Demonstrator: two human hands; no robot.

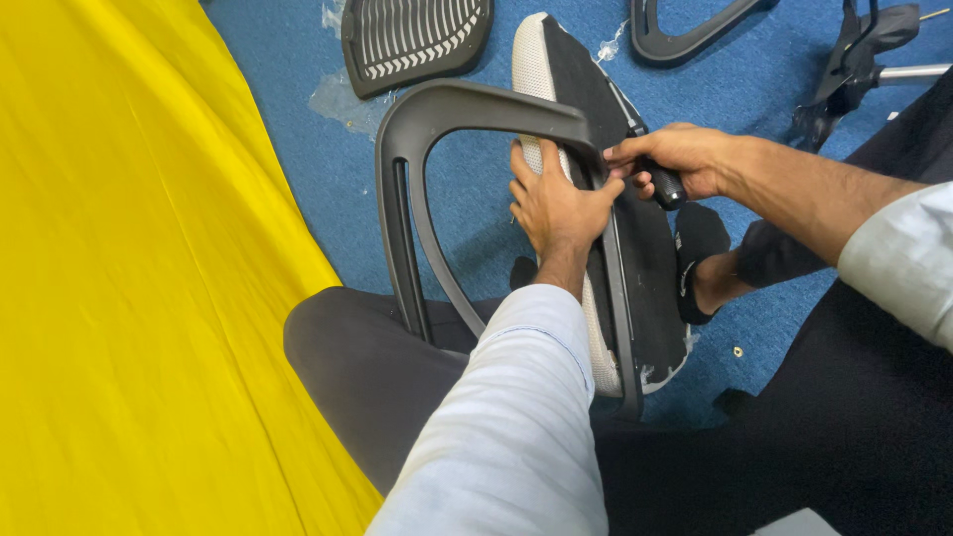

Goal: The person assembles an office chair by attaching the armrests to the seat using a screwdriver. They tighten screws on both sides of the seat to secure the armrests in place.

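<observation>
— On the blue carpet, between our knees, we have the grey armrest frame stood against the chair seat, which is tipped on its edge with its white mesh side away from us. Where do we hold?

— Our left hand presses flat on the joint, fingers spread against the frame and the seat edge. We keep that firm so nothing shifts.

— And the tool?

— Our right hand is wrapped tight around the black tool handle, the fingers closed on it. We judge it best to keep the shaft square to the seat underside and turn slowly; the tip itself is hidden.

— The other parts?

— The slotted black backrest panel and second armrest lie well apart, the yellow cloth beside us.
</observation>
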